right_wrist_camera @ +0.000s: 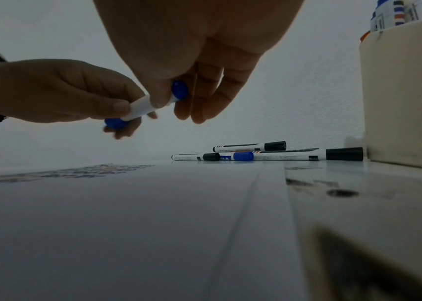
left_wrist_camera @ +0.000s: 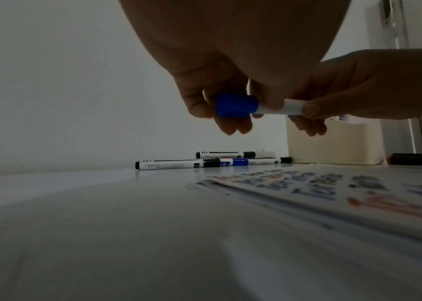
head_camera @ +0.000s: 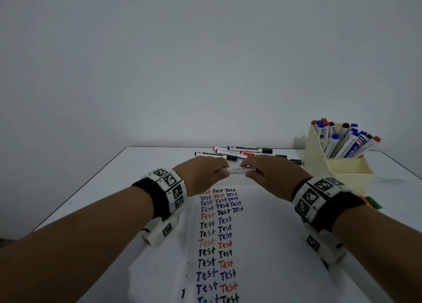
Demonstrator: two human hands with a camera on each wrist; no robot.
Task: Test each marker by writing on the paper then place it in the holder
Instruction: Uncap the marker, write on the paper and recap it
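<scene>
Both hands hold one white marker (head_camera: 239, 170) level above the top of the paper (head_camera: 262, 234), which is covered in rows of "Test" in black, blue and red. My left hand (head_camera: 222, 171) pinches the marker's blue cap (left_wrist_camera: 235, 106), which sits against the barrel. My right hand (head_camera: 247, 170) pinches the white barrel (left_wrist_camera: 292, 108) near its blue end plug (right_wrist_camera: 179, 90). The cream holder (head_camera: 342, 167) stands at the right rear with several capped markers upright in it.
Several loose markers (head_camera: 242, 151) lie together at the table's back edge, just beyond the hands. Another marker (head_camera: 373, 203) with green and orange on it lies right of the paper, in front of the holder. The white table (head_camera: 137, 177) ends at a plain wall.
</scene>
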